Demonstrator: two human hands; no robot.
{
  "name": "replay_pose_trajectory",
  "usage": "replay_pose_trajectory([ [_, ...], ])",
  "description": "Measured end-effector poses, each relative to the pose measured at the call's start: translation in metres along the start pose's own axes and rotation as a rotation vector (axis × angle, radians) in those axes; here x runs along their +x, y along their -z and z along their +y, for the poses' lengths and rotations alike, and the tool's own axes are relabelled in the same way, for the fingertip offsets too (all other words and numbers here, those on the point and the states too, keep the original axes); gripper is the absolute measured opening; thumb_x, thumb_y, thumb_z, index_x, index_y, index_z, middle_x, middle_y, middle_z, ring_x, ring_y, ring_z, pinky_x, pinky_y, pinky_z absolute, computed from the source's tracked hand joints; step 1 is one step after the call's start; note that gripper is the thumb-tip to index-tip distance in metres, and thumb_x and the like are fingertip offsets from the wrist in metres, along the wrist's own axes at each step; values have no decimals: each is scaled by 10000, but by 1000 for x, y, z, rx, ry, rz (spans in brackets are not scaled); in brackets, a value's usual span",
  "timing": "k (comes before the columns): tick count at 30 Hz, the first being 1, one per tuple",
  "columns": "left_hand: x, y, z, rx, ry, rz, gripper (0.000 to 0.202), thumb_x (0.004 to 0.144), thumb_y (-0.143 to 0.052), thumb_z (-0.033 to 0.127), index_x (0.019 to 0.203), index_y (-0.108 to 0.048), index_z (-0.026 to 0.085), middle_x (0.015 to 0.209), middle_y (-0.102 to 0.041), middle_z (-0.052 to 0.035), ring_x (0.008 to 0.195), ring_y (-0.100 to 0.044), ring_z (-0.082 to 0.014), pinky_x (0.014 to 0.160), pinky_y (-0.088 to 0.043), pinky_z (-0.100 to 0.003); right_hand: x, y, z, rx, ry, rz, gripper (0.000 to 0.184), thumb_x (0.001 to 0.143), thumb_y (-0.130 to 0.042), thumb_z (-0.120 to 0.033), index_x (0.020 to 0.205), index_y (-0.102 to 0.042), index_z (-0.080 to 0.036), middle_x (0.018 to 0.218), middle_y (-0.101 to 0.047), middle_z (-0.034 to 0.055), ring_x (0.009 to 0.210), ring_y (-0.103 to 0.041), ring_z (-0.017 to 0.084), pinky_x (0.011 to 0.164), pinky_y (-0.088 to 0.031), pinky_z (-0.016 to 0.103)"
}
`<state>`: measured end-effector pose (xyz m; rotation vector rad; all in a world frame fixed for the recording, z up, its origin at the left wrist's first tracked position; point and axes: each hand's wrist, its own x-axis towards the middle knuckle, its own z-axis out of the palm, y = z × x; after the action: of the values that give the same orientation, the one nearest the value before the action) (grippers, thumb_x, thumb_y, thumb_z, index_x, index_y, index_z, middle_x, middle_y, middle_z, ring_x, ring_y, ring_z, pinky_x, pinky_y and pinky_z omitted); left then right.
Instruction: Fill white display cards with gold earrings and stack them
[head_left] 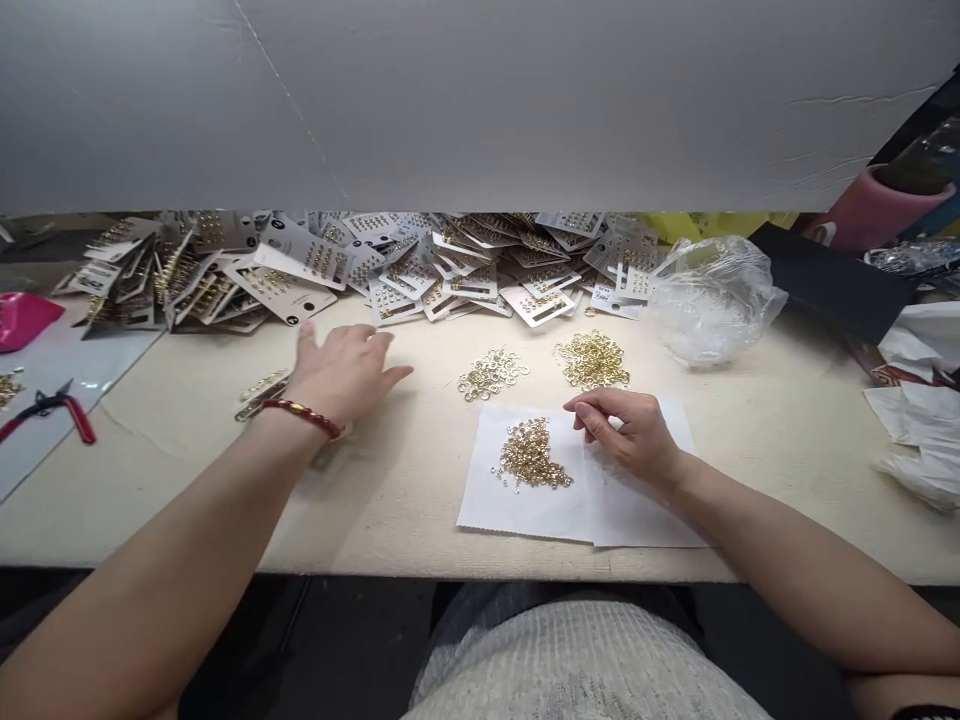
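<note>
My left hand [343, 368] lies stretched out flat on the cream table [390, 480], fingers apart, holding nothing; a red bead bracelet [304, 414] circles its wrist. A card with gold pieces [259, 392] lies just left of that wrist. My right hand [626, 428] rests on a white paper sheet [525, 505] with fingers curled in a pinch; what they hold is too small to see. A small heap of gold pieces [531, 456] sits on the paper, left of that hand. Two more piles of gold rings [491, 373] [592, 359] lie beyond the paper.
A big pile of grey earring cards [375, 265] runs along the back. A crumpled clear plastic bag [712, 298] and a black box [832, 280] sit at the right. Red-handled pliers [56, 410] and a pink tray [22, 318] lie far left. A grey screen [480, 100] hangs above.
</note>
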<state>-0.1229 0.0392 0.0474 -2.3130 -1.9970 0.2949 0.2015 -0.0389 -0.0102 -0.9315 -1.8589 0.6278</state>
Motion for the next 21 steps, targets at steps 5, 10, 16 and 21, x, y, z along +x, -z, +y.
replay_pose_trajectory([
  [5, 25, 15, 78, -303, -257, 75, 290, 929, -565, 338, 1128, -679, 161, 1129, -710, -113, 976, -650, -242, 805, -504, -353, -1, 1, -1, -8, 29, 23, 200, 940, -545, -186, 865, -725, -141, 624, -696, 19, 513, -635, 96, 470, -515, 218],
  [10, 70, 3, 131, -1061, 155, 59, 371, 792, -758, 309, 504, -567, 174, 475, -538, -27, 545, -536, -173, 569, -391, -286, -1, 2, 2, -66, 89, 32, 195, 949, -541, -192, 870, -713, -145, 631, -697, 16, 512, -620, 90, 469, -506, 211],
  [16, 87, 2, 140, -1460, 233, -89, 329, 865, -625, 153, 562, -499, 167, 501, -526, 10, 367, -342, -52, 391, -248, -206, -2, 2, 0, -97, 146, 25, 194, 950, -527, -180, 878, -705, -157, 677, -716, 24, 536, -629, 93, 482, -508, 217],
  [21, 77, 33, 100, -1638, 231, -133, 344, 853, -536, 76, 543, -426, 177, 492, -416, 46, 366, -259, -17, 353, -157, -167, 0, 6, -1, -40, 33, 64, 188, 940, -554, -206, 852, -710, -148, 643, -694, 21, 521, -617, 96, 468, -499, 228],
])
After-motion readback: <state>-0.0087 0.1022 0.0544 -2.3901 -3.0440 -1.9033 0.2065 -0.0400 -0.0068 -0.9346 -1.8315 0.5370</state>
